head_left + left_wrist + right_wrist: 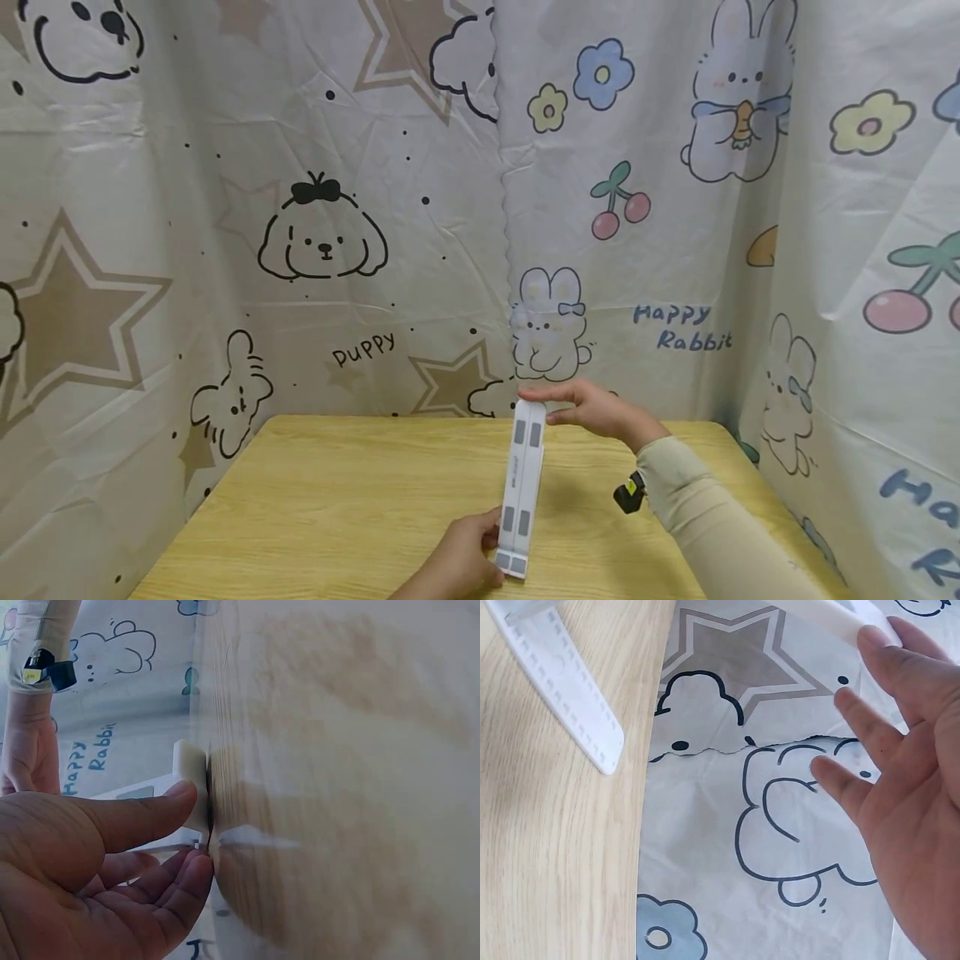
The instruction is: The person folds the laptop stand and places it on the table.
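Observation:
A white folding laptop stand (523, 467) with grey rubber pads stands tilted on the table in the head view, its long padded side facing me. My left hand (467, 550) pinches its lower, near end; in the left wrist view the thumb lies against the white end piece (190, 769), fingers beneath. At the top end, my right hand (592, 408) holds the stand between index finger and thumb. The right wrist view shows the other fingers (862, 727) spread away from it. A notched white leg (570, 697) of the stand reaches down to the table there.
The yellow wood-grain table (337, 492) spreads around the stand. Behind it and at both sides hang printed curtains (322, 333) with puppies, rabbits, stars and flowers. A small black device (630, 493) is strapped at the right wrist.

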